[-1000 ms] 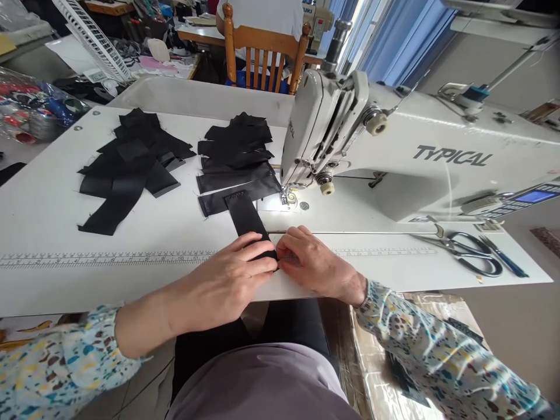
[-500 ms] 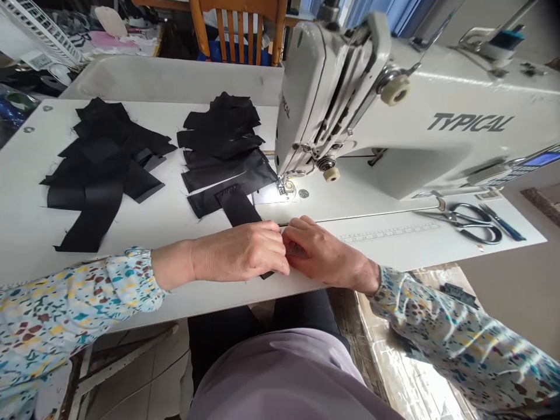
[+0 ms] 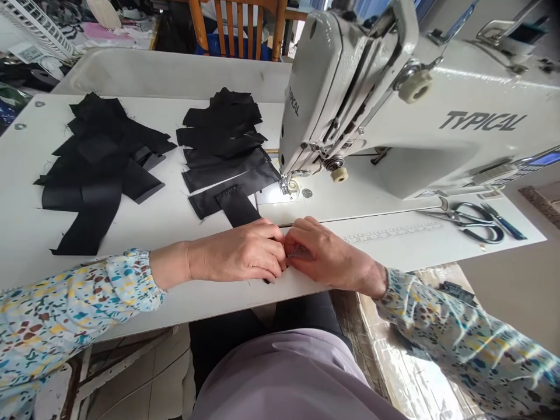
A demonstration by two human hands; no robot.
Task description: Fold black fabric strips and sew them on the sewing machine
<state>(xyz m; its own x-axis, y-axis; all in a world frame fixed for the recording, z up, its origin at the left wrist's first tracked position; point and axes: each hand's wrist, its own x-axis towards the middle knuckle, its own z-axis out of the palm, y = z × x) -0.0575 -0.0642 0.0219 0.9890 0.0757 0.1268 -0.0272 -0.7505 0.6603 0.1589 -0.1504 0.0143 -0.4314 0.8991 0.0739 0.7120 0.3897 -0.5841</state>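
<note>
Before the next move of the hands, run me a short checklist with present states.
1. Left hand on the black strip: ok, fingers curled over it.
2. Right hand gripping the strip: cannot tell, fingertips hidden.
3. Both hands clear of the presser foot: ok, nearer the table's front edge.
4. Scissors clear of the hands: ok, off to the right.
5. Printed scale uncovered: not ok, the right hand covers part.

I count one left hand (image 3: 245, 252), one right hand (image 3: 326, 254), one black strip (image 3: 238, 210) at the hands, two piles of black cloth (image 3: 98, 163), one sewing machine (image 3: 411, 128), one pair of scissors (image 3: 457, 217) and one wooden chair (image 3: 240, 23).
</note>
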